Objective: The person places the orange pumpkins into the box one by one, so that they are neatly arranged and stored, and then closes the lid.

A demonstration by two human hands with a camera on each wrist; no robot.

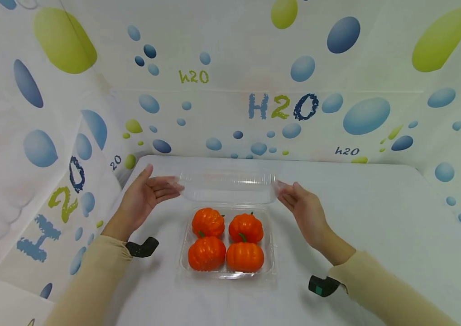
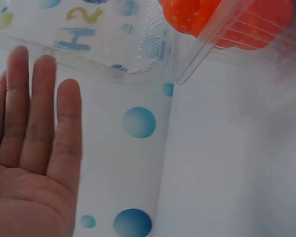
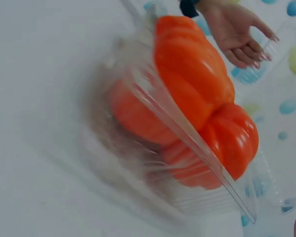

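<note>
A clear plastic clamshell box has its tray [image 1: 271, 244] flat on the table, holding several small orange pumpkins [image 1: 245, 257] in two rows. Its transparent lid [image 1: 228, 186] stands raised at the far side, hinged open. At the lid's left end is my left hand [image 1: 142, 197], palm inward and fingers straight. My right hand [image 1: 305, 210] is at the opposite end, fingers extended with a slight bend. Fingertips of both hands overlap the lid's ends; whether they press on it I cannot tell. In the left wrist view the left fingers [image 2: 42, 113] lie straight, gripping nothing.
A white cloth covers the table [image 1: 377, 217]. Behind and to the left hangs a white curtain [image 1: 230, 68] printed with blue and green drops and lettering. Black wrist cameras [image 1: 142, 247] jut out below both sleeves.
</note>
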